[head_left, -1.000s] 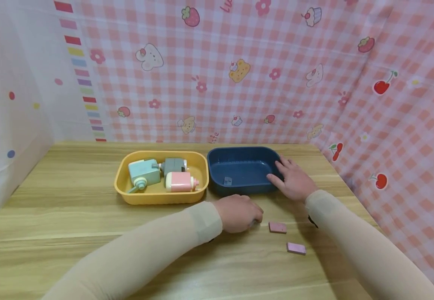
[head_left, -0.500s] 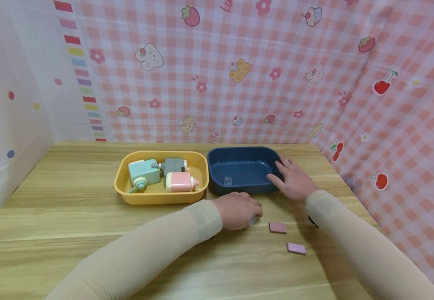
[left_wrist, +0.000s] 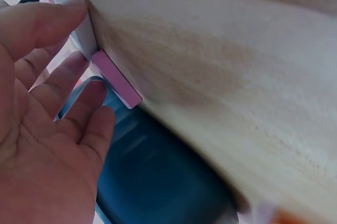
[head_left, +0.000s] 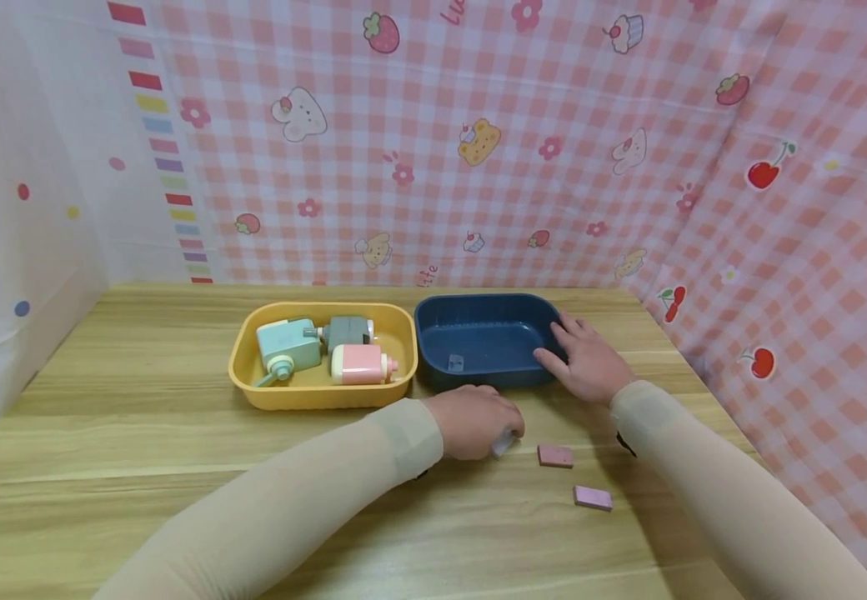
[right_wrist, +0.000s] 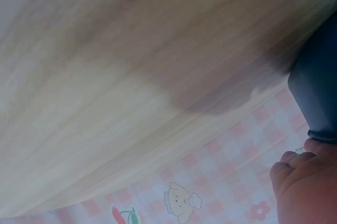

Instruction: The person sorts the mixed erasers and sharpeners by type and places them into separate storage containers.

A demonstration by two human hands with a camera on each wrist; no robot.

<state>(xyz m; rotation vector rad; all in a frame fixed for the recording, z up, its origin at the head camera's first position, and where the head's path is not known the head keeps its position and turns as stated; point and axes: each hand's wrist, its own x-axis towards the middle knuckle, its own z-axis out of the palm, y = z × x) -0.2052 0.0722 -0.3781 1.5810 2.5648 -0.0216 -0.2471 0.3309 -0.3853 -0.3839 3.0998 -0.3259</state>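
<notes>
My left hand (head_left: 474,421) pinches a pale grey rectangular block (head_left: 504,442) between thumb and fingers, just in front of a dark blue bin (head_left: 488,382). In the left wrist view, the thumb lies along the top of that block, and a magenta-pink block (left_wrist: 117,79) stands right beside it, hidden by the hand in the head view. A dusty pink block (head_left: 555,456) and a lilac block (head_left: 593,498) lie on the table to the right. My right hand (head_left: 589,362) rests on the bin's right end, fingers spread, thumb over the rim.
Left of the blue bin sits a yellow bin (head_left: 321,398) with a light blue pump bottle (head_left: 288,342), a pink bottle (head_left: 361,364) and a grey bottle (head_left: 348,330). Patterned cloth (head_left: 433,142) rises behind and at both sides of the wooden table (head_left: 141,442).
The left hand has shifted slightly back toward the blue bin, and the grey block in it has come more into view, tilted. The right hand and both bins have not moved.
</notes>
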